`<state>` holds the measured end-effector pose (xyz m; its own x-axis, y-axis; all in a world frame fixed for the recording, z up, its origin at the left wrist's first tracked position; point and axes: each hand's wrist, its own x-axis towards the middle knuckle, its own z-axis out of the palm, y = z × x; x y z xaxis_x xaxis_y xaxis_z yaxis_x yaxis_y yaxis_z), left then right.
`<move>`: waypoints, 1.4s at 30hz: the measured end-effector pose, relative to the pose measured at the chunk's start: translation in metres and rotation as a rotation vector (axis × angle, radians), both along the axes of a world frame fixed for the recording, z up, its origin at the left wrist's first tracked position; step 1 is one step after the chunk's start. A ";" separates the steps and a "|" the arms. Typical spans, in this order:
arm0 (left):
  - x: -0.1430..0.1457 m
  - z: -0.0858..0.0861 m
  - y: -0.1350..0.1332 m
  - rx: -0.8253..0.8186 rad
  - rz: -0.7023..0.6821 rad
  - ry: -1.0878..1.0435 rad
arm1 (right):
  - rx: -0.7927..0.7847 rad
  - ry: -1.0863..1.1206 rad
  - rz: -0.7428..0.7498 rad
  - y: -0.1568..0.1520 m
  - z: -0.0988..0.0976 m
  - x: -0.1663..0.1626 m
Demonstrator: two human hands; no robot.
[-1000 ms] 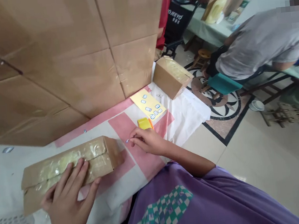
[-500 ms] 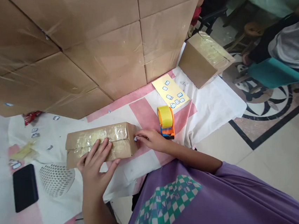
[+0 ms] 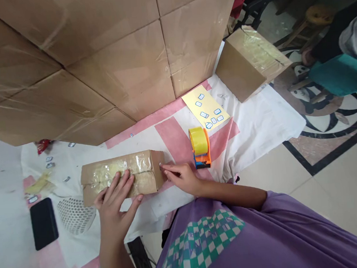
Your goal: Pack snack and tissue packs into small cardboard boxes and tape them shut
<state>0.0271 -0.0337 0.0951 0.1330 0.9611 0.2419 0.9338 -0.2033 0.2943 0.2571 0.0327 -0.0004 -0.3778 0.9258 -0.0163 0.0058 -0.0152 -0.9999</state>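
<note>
A closed cardboard box (image 3: 120,165) lies on the cloth-covered table, with shiny clear tape along its top seam. My left hand (image 3: 117,201) rests flat on the box's top, fingers spread and thumb by the front edge. At the box's right end, my right hand (image 3: 182,176) is closed in a pinch. Its fingertips touch a tiny pale sticker (image 3: 160,165) against that end face. Just right of the box stands an orange and blue tape dispenser (image 3: 202,148) with a yellow roll. Behind it is a yellow sheet (image 3: 207,106) bearing several small blue-edged labels.
A tall wall of taped cartons (image 3: 121,68) closes off the back. Another taped box (image 3: 247,64) stands at the far right. To the left lie a black phone (image 3: 44,223), a white mesh cover (image 3: 77,214) and loose labels (image 3: 50,165). A person (image 3: 330,39) sits beyond, at right.
My right fingertips have brought the little sticker against the box's end face. My left hand stays on the box. The whole view has shifted slightly.
</note>
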 end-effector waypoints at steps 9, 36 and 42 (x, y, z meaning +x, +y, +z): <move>0.001 0.000 0.002 -0.034 0.019 -0.012 | -0.016 -0.095 0.200 -0.012 0.008 0.016; 0.005 0.000 0.002 -0.044 0.108 -0.033 | -0.171 0.010 0.377 0.002 0.002 -0.001; 0.002 -0.003 -0.003 -0.059 0.142 -0.103 | 0.306 -0.157 0.199 0.015 0.008 0.011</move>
<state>0.0292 -0.0362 0.0920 -0.0274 0.9814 0.1898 0.9161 -0.0513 0.3976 0.2678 0.0474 0.0075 -0.5650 0.8059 0.1769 0.1317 0.2998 -0.9449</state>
